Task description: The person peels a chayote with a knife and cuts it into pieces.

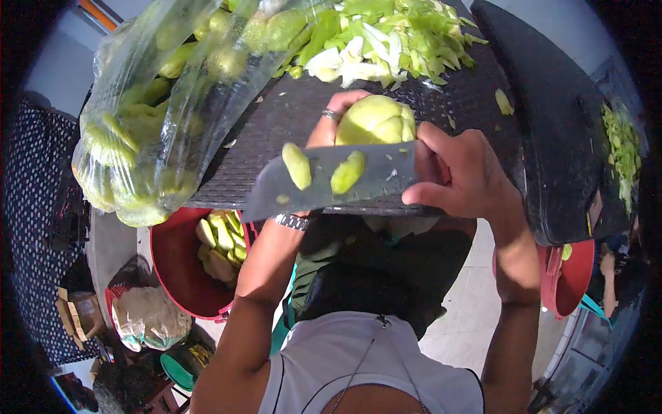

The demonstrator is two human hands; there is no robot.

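A pale green chayote [376, 119] with flat cut facets sits in my left hand [332, 117], which curls round its left and far side. The cleaver hides part of that palm and wrist. My right hand [463, 169] grips the cleaver [321, 183] at its right end, the broad blade lying across in front of the chayote. Two green slices, one at the left [296, 166] and one nearer the middle [348, 172], cling to the blade along with small scraps.
Beyond my hands, chopped chayote [393, 41] is heaped on the dark woven tabletop [269, 131]. A clear plastic bag [148, 131] of chayotes hangs over the left edge. Below stand a red tub [181, 276] holding cut pieces and another red tub [576, 276]. A black chair-like panel [552, 103] borders the right.
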